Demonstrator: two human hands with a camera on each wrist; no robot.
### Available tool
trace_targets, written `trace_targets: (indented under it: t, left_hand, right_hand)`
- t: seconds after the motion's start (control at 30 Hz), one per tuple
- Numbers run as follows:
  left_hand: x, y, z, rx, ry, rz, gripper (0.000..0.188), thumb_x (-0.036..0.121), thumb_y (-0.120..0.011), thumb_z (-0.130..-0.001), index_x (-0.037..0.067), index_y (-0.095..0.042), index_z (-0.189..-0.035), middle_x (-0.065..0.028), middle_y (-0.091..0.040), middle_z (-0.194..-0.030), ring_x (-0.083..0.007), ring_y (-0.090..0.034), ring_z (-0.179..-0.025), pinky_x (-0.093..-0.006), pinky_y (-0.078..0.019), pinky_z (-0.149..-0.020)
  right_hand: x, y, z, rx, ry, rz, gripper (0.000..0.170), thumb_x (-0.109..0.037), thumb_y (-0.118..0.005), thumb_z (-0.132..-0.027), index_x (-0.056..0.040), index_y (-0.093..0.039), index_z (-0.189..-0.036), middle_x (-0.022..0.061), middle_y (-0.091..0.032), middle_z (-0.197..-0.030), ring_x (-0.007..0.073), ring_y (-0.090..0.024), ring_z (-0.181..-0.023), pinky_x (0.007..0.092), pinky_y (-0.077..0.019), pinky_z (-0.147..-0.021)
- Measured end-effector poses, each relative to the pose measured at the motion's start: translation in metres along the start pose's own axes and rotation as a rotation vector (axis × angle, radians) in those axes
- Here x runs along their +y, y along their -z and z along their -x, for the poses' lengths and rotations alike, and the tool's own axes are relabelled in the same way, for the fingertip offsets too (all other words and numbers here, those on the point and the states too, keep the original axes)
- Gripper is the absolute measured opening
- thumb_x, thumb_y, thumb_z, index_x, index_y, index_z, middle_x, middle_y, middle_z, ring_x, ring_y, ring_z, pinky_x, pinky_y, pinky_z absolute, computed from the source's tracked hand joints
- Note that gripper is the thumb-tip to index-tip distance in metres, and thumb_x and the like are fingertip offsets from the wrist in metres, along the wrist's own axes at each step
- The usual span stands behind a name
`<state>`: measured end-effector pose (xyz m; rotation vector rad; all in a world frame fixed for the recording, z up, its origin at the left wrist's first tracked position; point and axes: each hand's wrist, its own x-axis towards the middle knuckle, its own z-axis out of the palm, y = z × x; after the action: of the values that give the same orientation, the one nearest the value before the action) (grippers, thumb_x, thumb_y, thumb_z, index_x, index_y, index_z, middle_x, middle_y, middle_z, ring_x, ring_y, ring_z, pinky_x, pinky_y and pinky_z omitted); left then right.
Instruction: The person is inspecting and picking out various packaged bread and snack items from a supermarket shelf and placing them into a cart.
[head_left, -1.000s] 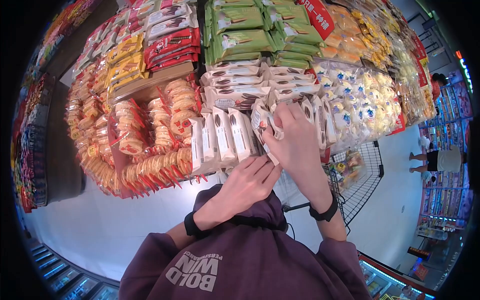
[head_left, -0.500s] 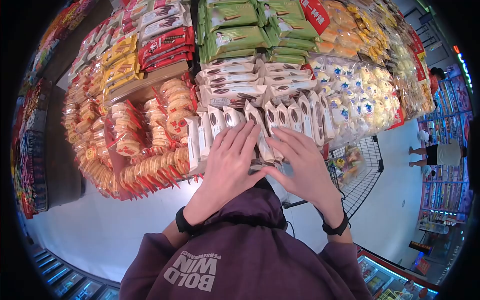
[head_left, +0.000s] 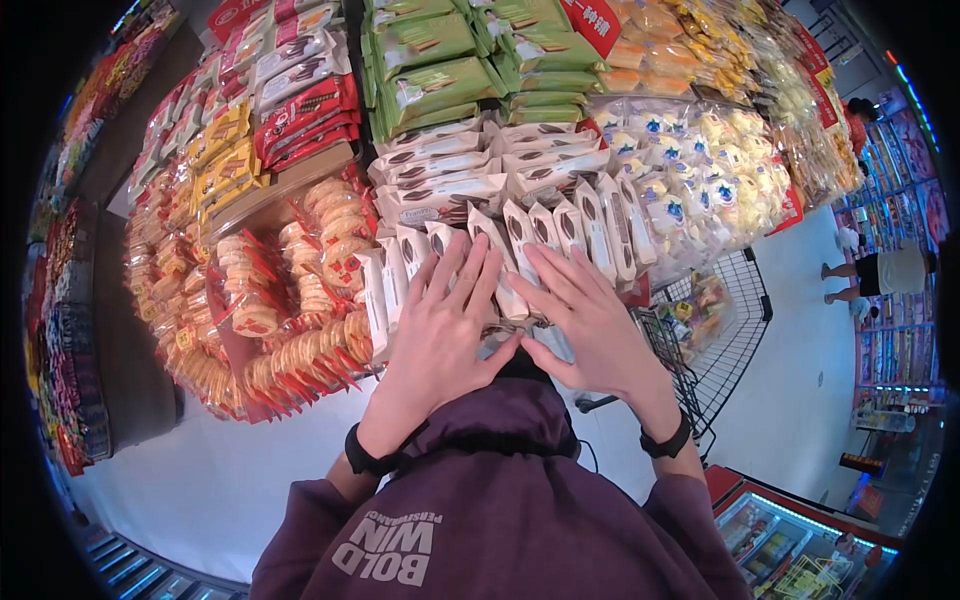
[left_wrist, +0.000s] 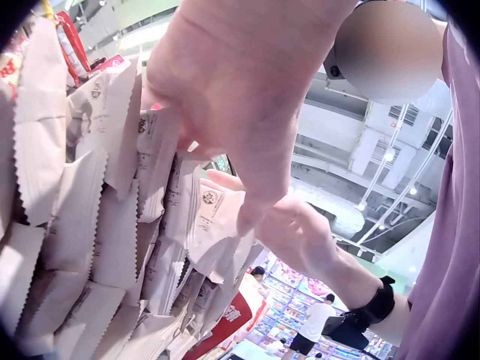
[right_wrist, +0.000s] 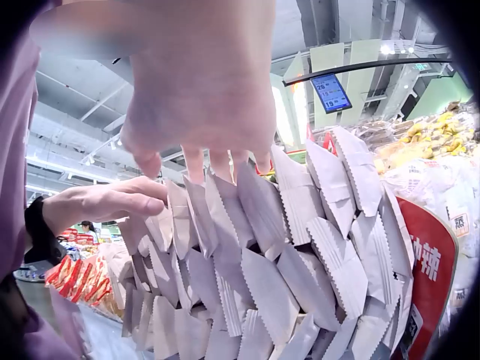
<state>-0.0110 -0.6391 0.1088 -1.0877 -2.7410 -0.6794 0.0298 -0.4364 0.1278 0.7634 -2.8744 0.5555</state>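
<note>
A row of white snack packets (head_left: pixel 600 235) stands on edge along the display's front, with more of the same kind lying flat in stacks (head_left: pixel 440 195) behind. My left hand (head_left: pixel 440 325) lies over the row's left part, fingers straight and pointing away from me. Beside it, my right hand (head_left: pixel 598 330) rests its extended fingers on packets right of the middle. Between the hands, one packet (head_left: pixel 490 255) shows, leaning slightly; the two thumbs point at each other below it. In the right wrist view, the right fingertips touch the tops of upright packets (right_wrist: pixel 259 206).
Left of the row are bagged round crackers (head_left: pixel 255 290); behind lie green packets (head_left: pixel 440 85), and to the right white bags with blue marks (head_left: pixel 690 190). A wire shopping cart (head_left: pixel 735 320) holding goods stands at the right. A person (head_left: pixel 890 272) is farther off.
One second ago my right hand pinched a packet in the row, left fingers at its lower end. Both hands have since let go and spread over the row. The head view has shifted slightly.
</note>
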Motion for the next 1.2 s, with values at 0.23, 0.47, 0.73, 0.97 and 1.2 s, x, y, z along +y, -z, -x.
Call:
trace_targets:
  t: [0.23, 0.47, 0.73, 0.97, 1.2]
  left_hand:
    - [-0.006, -0.016, 0.002, 0.05, 0.002, -0.049, 0.082, 0.043, -0.069, -0.082, -0.003, -0.038, -0.143, -0.0191, -0.041, -0.147, -0.0337, -0.035, -0.139, -0.0494, -0.0269, -0.113]
    - [-0.003, -0.019, 0.0, 0.067, -0.006, -0.042, 0.082, 0.043, -0.067, -0.082, -0.007, -0.038, -0.14, -0.0225, -0.041, -0.145, -0.034, -0.036, -0.138, -0.0499, -0.0256, -0.114]
    - [0.0, 0.0, 0.004, 0.174, -0.047, 0.046, 0.083, 0.047, -0.07, -0.077, -0.004, -0.042, -0.137, -0.02, -0.044, -0.143, -0.0318, -0.042, -0.133, -0.0484, -0.0304, -0.111]
    - [0.017, -0.031, 0.03, 0.309, -0.523, 0.144, 0.041, 0.026, -0.066, -0.083, 0.0, -0.059, -0.114, -0.01, -0.065, -0.105, -0.0226, -0.06, -0.101, -0.0357, -0.0441, -0.094]
    - [0.026, -0.065, 0.033, -0.154, -0.64, 0.089, 0.031, 0.014, -0.057, -0.078, -0.001, -0.059, -0.104, -0.0106, -0.062, -0.107, -0.0203, -0.06, -0.09, -0.0301, -0.045, -0.084]
  right_hand:
    - [0.011, -0.006, -0.001, 0.361, -0.184, 0.117, 0.047, -0.027, -0.063, -0.087, -0.0069, -0.058, -0.129, 0.018, -0.053, -0.135, 0.0339, -0.048, -0.128, 0.0475, -0.033, -0.11]
    - [0.028, -0.042, -0.009, 0.413, -0.253, 0.217, 0.039, -0.024, -0.061, -0.089, -0.0051, -0.061, -0.124, 0.0224, -0.056, -0.13, 0.0349, -0.051, -0.125, 0.0459, -0.0351, -0.108]
    - [0.019, -0.013, 0.0, 0.348, -0.287, 0.081, 0.043, -0.028, -0.048, -0.096, -0.005, -0.054, -0.132, 0.0227, -0.049, -0.138, 0.0367, -0.047, -0.128, 0.0469, -0.0314, -0.11]
    - [0.071, -0.045, 0.106, 0.769, -0.71, 0.071, 0.047, -0.026, -0.035, -0.102, 0.0032, -0.045, -0.137, 0.0232, -0.04, -0.147, 0.0386, -0.038, -0.134, 0.045, -0.0254, -0.112]
    - [0.121, -0.142, 0.246, 0.466, -1.468, -0.11, 0.052, -0.041, -0.034, -0.103, 0.0031, -0.052, -0.126, 0.0299, -0.06, -0.114, 0.0447, -0.057, -0.108, 0.0471, -0.043, -0.092]
